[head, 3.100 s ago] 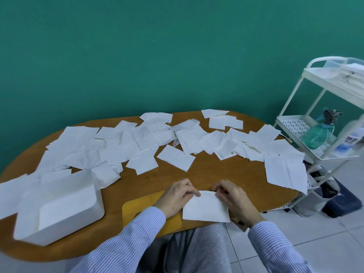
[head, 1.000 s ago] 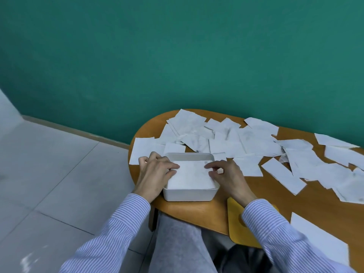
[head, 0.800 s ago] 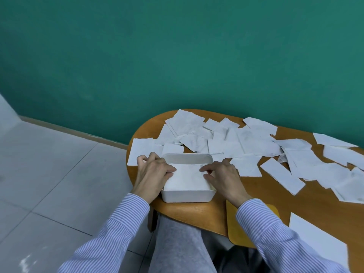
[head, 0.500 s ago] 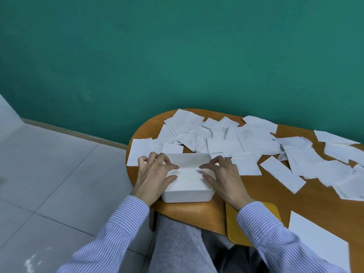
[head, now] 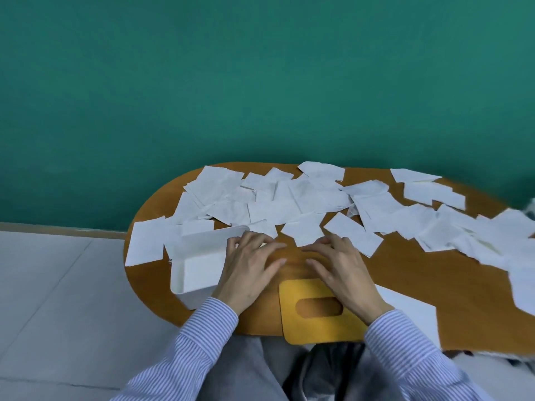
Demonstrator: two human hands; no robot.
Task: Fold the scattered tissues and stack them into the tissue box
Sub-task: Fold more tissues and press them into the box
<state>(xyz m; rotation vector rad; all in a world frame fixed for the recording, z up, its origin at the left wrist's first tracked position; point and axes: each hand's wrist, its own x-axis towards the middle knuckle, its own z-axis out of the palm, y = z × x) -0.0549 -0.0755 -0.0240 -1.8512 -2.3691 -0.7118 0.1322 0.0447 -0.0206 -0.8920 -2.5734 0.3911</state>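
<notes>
Left hand (head: 249,270): fingers spread, holding nothing
Right hand (head: 341,270): likewise empty
Tissue box (head: 199,267): near table (head: 419,273) edge; a nudge risks tipping it off

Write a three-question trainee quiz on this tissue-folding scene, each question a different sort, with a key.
1. True or false: the left hand grips a folded tissue.
2. Where does the yellow lid lie? A) on the white tissue box B) on the table at its near edge C) on the floor
3. Fill in: the scattered tissues lie on the table's ____ side, toward the green wall.

Key: 1 false, both it and the right hand are open and hold nothing; 2 B; 3 far.
</notes>
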